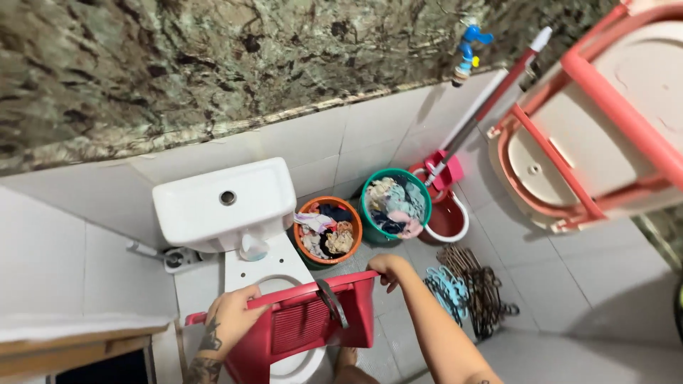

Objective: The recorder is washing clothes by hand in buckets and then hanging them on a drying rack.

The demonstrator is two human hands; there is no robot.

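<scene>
Both hands (231, 313) (388, 269) gripping red basket (306, 323) rim

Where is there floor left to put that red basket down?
Bare tiles lie right of the hangers, below the pink tub against the wall. Crowded: the orange bucket, green bucket and mop bucket pack the wall beside the toilet. Both hands, left and right, grip the basket.

Near, the laundry basket (302, 323) is red with a grey handle. The toilet (228, 206) is white. Far, one bucket (329, 231) is orange and one (395, 203) green, both full of mixed-coloured clothes; the mop bucket (447, 217) is red. The tap (468, 46) is blue, the upper wall (213, 64) mottled green-brown stone, the hangers (448, 291) pale blue and brown.
</scene>
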